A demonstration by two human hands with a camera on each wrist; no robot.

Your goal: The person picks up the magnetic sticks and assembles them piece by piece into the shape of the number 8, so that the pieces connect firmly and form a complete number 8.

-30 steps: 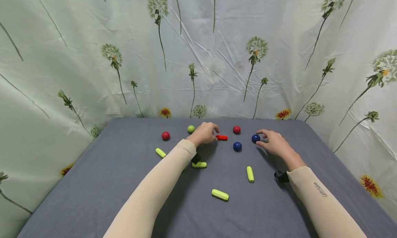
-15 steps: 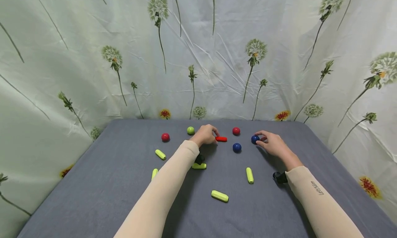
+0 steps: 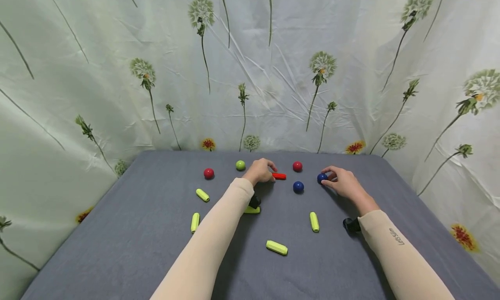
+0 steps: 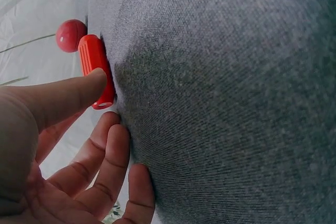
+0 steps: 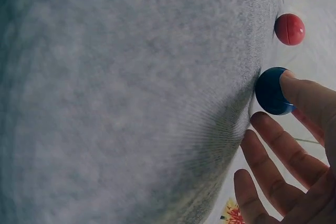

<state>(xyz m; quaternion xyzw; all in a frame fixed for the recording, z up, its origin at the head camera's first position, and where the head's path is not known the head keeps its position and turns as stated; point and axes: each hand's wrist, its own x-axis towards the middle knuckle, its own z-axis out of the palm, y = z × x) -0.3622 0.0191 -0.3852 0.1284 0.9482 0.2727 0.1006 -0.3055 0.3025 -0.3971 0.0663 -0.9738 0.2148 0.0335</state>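
Note:
My left hand (image 3: 259, 171) is at the near-left end of a small red ribbed cylinder (image 3: 280, 176) lying on the cloth. In the left wrist view, its thumb lies over the red cylinder (image 4: 91, 52), with the index finger mostly hidden behind; the other fingers are loosely bent. My right hand (image 3: 344, 183) holds a dark blue ball (image 3: 321, 178) between thumb and index finger, the ball resting on the table. In the right wrist view the thumb touches the blue ball (image 5: 270, 92), and the remaining fingers spread below it.
A second blue ball (image 3: 298, 187) and a red ball (image 3: 297, 166) lie between the hands. Further left are a green ball (image 3: 240, 165) and another red ball (image 3: 208, 173). Several yellow-green cylinders (image 3: 276, 247) are scattered nearer on the grey cloth (image 3: 117, 230). A floral curtain (image 3: 273, 74) hangs behind.
The left hand has shifted slightly right onto the red cylinder's end. The right hand's thumb and index finger have drawn in a little around the blue ball. The other objects stay put.

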